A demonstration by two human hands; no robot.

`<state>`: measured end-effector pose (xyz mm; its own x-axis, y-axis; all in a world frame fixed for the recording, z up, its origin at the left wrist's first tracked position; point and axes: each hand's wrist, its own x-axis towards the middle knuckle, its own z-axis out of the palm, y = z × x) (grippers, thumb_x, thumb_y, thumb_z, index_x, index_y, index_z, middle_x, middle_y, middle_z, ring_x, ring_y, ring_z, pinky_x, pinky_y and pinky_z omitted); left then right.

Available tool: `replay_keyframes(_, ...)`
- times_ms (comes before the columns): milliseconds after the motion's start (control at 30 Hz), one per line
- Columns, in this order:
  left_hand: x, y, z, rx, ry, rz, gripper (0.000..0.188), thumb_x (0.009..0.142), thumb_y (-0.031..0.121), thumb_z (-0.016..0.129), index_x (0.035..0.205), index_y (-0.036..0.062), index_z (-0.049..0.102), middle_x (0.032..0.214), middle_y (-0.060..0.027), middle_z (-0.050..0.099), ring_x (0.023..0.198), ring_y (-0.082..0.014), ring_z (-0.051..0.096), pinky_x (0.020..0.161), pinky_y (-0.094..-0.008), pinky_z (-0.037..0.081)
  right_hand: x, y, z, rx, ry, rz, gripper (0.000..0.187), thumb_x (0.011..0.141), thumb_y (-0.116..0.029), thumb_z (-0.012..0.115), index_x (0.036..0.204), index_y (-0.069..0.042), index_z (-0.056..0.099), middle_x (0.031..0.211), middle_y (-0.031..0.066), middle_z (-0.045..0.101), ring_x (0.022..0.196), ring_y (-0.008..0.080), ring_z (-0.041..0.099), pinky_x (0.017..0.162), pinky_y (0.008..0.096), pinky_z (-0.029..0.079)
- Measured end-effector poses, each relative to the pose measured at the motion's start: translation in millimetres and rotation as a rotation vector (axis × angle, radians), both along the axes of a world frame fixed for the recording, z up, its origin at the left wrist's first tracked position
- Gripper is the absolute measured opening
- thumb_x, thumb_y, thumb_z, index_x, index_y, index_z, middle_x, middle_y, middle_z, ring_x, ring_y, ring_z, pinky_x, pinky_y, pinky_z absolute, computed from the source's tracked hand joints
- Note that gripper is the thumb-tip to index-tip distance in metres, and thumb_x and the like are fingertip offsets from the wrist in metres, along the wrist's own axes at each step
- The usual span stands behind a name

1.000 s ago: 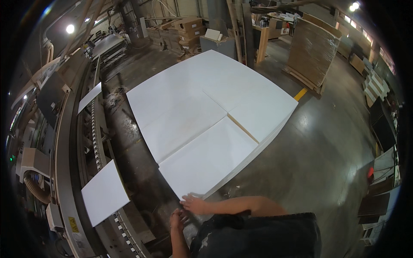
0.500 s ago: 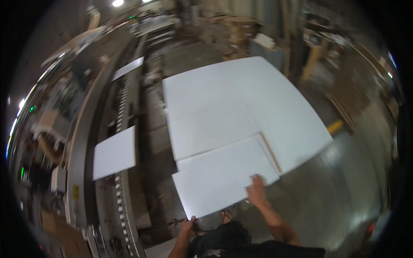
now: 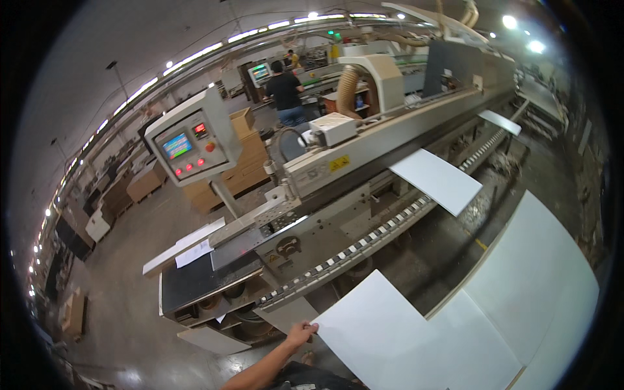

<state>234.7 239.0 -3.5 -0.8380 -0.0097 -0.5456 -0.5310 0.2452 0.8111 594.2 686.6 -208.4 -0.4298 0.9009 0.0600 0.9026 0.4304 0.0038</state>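
Observation:
My left hand [image 3: 302, 333] grips the near left corner of a white rectangular panel [image 3: 383, 331], fingers closed on its edge. The panel juts out toward the machine from a stack of larger white panels [image 3: 533, 273] on the right. Its lower end runs out of the picture. My right hand is out of view. Beyond the panel, a long edge-banding machine [image 3: 390, 153] carries another white panel [image 3: 439, 181] partly under its beam. A smaller white panel [image 3: 500, 122] lies farther along the same line.
A roller track [image 3: 351, 250] runs along the machine's near side. A control box [image 3: 194, 138] with a lit screen and red buttons stands at its left end, above a dark infeed table [image 3: 208, 283]. A person [image 3: 285, 94] in a dark shirt stands behind the machine.
The view has swung left toward the machine. My left hand still holds the panel's corner, and the panel has turned toward the track. My right hand has left the view.

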Motion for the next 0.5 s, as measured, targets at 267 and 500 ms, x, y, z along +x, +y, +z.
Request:
replay_keyframes(267,-10,-156,27,0.108,0.215,0.471,0.029,0.093,0.027,0.070,0.084,0.0015,0.061,0.067,-0.0016,0.057,0.055,-0.0102,0.053,0.047,-0.0284,0.044,-140,-147,19,-0.650,0.864,-0.426,0.057,0.101,-0.048,0.047,0.099,0.005,0.069,0.094,0.0237,0.070,0.086,0.0377,0.067,0.076,0.0451,0.054)
replay_keyframes(500,-38,-287,-2,-0.033,0.215,0.647,0.021,0.098,0.019,0.058,0.100,-0.0025,0.057,0.080,-0.0054,0.060,0.075,-0.0169,0.060,0.068,-0.0330,0.048,-224,-327,119,-0.983,1.022,-0.211,0.041,0.104,-0.030,0.049,0.115,0.008,0.057,0.108,0.0187,0.065,0.090,0.0280,0.065,0.079,0.0429,0.053)
